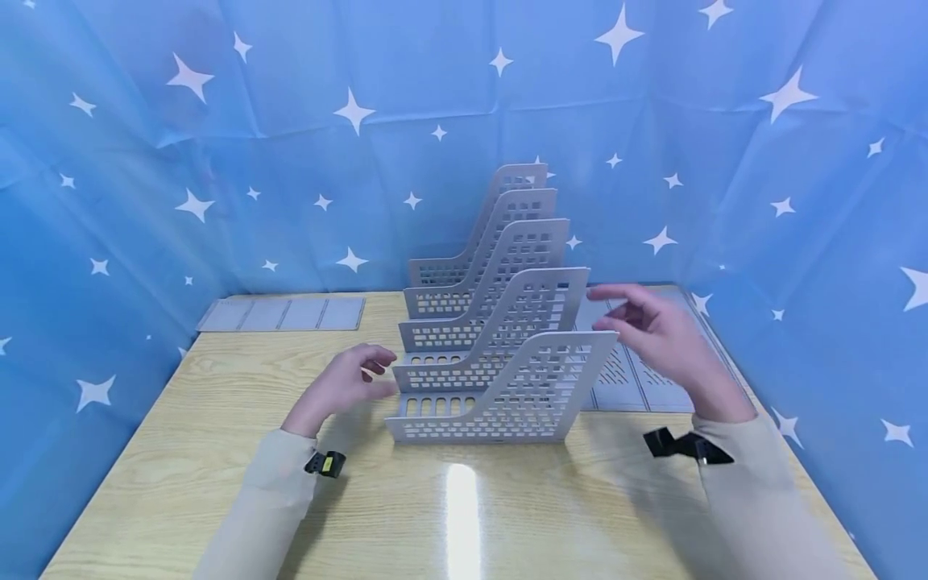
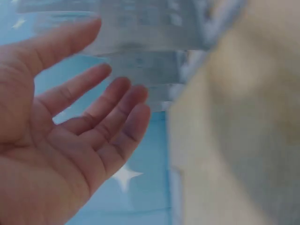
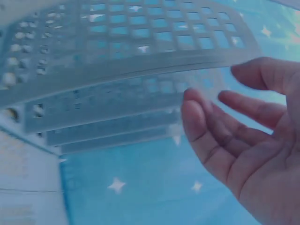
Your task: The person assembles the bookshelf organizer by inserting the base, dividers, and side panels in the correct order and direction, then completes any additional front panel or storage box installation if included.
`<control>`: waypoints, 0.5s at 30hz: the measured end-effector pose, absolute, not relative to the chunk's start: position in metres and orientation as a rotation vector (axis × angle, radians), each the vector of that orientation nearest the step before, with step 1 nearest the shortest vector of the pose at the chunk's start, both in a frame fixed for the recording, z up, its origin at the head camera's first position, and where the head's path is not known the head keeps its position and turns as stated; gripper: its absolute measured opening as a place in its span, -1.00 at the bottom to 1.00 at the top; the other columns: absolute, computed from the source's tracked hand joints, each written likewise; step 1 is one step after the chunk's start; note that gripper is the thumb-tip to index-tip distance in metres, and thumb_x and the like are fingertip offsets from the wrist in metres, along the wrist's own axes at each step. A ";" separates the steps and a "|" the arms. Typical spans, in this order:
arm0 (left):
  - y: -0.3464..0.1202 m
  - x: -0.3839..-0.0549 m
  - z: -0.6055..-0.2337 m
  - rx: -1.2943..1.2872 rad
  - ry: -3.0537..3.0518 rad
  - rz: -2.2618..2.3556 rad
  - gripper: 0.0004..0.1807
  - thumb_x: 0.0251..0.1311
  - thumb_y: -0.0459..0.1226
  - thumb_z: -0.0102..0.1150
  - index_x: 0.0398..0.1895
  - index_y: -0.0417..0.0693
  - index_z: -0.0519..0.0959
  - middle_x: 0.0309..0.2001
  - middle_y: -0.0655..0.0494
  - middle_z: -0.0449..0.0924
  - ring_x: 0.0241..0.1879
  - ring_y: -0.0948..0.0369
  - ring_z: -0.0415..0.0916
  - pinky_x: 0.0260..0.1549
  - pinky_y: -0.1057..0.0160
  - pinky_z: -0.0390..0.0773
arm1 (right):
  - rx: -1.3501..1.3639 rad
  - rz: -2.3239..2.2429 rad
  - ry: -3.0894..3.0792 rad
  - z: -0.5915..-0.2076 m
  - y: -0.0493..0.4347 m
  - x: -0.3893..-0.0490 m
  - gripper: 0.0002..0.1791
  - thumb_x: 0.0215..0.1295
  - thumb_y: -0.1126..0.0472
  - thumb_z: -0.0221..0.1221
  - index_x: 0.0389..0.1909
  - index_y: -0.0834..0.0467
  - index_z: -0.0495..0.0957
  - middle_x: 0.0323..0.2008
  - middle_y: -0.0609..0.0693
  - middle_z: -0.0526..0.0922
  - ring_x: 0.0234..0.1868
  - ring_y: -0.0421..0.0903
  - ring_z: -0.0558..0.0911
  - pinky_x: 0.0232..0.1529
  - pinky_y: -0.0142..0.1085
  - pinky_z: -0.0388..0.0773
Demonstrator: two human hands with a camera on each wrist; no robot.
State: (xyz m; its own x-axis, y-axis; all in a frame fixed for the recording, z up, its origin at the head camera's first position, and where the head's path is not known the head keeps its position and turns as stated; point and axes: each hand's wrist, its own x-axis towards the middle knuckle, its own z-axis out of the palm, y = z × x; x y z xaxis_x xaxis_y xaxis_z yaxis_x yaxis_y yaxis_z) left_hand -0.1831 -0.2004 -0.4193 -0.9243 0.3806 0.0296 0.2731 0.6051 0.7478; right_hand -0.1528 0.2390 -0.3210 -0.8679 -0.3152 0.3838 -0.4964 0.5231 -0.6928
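Note:
A grey file rack (image 1: 507, 387) with several upright perforated dividers stands in the middle of the table. Beside its low left end is my left hand (image 1: 353, 379), fingers loosely bent and nothing in the palm. The left wrist view shows that hand (image 2: 79, 126) with spread thumb and fingers near the divider edges (image 2: 140, 40). At the tall right end my right hand (image 1: 648, 330) hovers with loosely bent fingers. In the right wrist view, this hand (image 3: 253, 136) holds nothing, its thumb close to a divider's edge (image 3: 140, 70); whether it touches is hard to tell.
Flat grey panels (image 1: 631, 383) with slots lie on the table behind the right hand. A narrower grey panel (image 1: 283, 314) lies at the back left. A blue star-patterned cloth (image 1: 406, 97) hangs behind and at both sides of the wooden table (image 1: 181, 483).

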 end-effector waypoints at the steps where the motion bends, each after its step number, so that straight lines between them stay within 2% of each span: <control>1: -0.200 -0.187 -0.424 0.564 2.673 1.190 -0.51 0.19 -0.29 0.45 0.17 -0.30 0.60 0.10 -0.25 0.62 0.05 -0.11 0.61 0.06 -0.09 0.62 | 0.677 1.235 -2.568 -0.313 0.236 -0.156 -0.55 0.39 0.41 0.25 0.29 0.25 0.55 -0.25 -0.14 0.76 -0.35 -0.31 0.67 -0.35 -0.47 0.53; 4: -0.195 -0.194 -0.435 0.605 2.643 1.114 -0.57 0.17 -0.28 0.47 0.09 -0.22 0.64 0.00 -0.11 0.63 -0.02 -0.03 0.62 0.02 -0.05 0.64 | 0.690 1.148 -2.623 -0.295 0.225 -0.167 -0.53 0.42 0.28 0.29 0.33 0.17 0.54 -0.46 0.01 0.72 -0.43 -0.26 0.66 -0.43 -0.41 0.52; 6: -0.190 -0.198 -0.443 0.619 2.639 1.079 -0.66 0.16 -0.29 0.48 0.00 -0.15 0.69 -0.09 -0.01 0.62 -0.09 0.07 0.61 -0.02 0.01 0.64 | 0.702 1.148 -2.646 -0.288 0.218 -0.173 -0.55 0.43 0.24 0.30 0.31 0.14 0.56 -0.54 -0.04 0.65 -0.49 -0.19 0.61 -0.51 -0.36 0.48; 9: -0.182 -0.204 -0.453 0.620 2.661 1.041 -0.76 0.16 -0.32 0.47 -0.09 -0.10 0.75 -0.19 0.08 0.63 -0.16 0.17 0.53 -0.05 0.06 0.59 | 0.784 1.167 -2.614 -0.286 0.209 -0.182 -0.68 0.42 0.31 0.29 0.16 0.19 0.65 -0.60 -0.05 0.60 -0.57 -0.16 0.56 -0.61 -0.34 0.42; 10: -0.179 -0.205 -0.455 0.610 2.670 1.032 -0.79 0.17 -0.33 0.46 -0.11 -0.10 0.76 -0.20 0.08 0.65 -0.16 0.17 0.50 -0.05 0.05 0.57 | 0.797 1.189 -2.607 -0.286 0.206 -0.184 -0.74 0.42 0.33 0.29 0.09 0.20 0.67 -0.59 -0.04 0.62 -0.58 -0.16 0.58 -0.61 -0.33 0.45; 13: -0.173 -0.207 -0.459 0.533 2.694 1.008 -0.84 0.19 -0.34 0.44 -0.16 -0.12 0.78 -0.12 0.02 0.62 -0.11 0.11 0.46 0.05 -0.01 0.51 | 0.789 1.212 -2.611 -0.287 0.202 -0.185 -0.92 0.45 0.33 0.25 -0.12 0.23 0.67 -0.58 0.00 0.66 -0.59 -0.16 0.60 -0.54 -0.34 0.54; 15: -0.171 -0.207 -0.458 0.476 2.701 1.003 -0.87 0.22 -0.32 0.42 -0.19 -0.14 0.78 -0.02 -0.05 0.60 -0.05 0.07 0.47 0.10 -0.06 0.50 | 0.755 1.257 -2.606 -0.287 0.202 -0.184 -0.95 0.46 0.33 0.24 -0.21 0.24 0.64 -0.57 0.04 0.68 -0.59 -0.13 0.63 -0.52 -0.32 0.58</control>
